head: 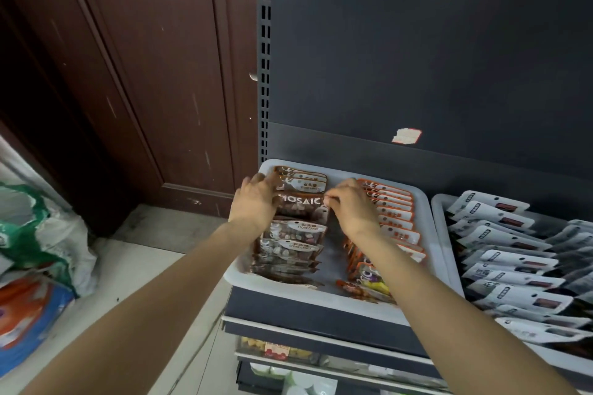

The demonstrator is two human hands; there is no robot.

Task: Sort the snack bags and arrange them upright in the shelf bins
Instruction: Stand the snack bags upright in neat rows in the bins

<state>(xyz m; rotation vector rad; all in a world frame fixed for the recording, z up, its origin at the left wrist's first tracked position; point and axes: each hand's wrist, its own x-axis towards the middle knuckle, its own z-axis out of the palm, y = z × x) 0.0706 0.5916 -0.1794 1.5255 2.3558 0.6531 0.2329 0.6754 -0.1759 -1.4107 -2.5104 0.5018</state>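
A white shelf bin [423, 228] holds two rows of snack bags. The left row is brown stone-candy bags [293, 236], several leaning forward. The right row is orange bags [396, 218], standing close together. A brown bag marked MOSAIC [300, 204] stands across the left row. My left hand [256, 199] grips its left edge. My right hand [348, 205] pinches its upper right corner with thumb and fingers. Loose orange and yellow bags [369, 282] lie flat at the bin's front right.
A second white bin [438, 212] to the right is packed with black-and-white bags [510, 253]. The dark shelf back panel [417, 58] rises behind. A brown wooden door [144, 74] is on the left, plastic sacks [38, 250] on the floor. Lower shelves [288, 353] hold more goods.
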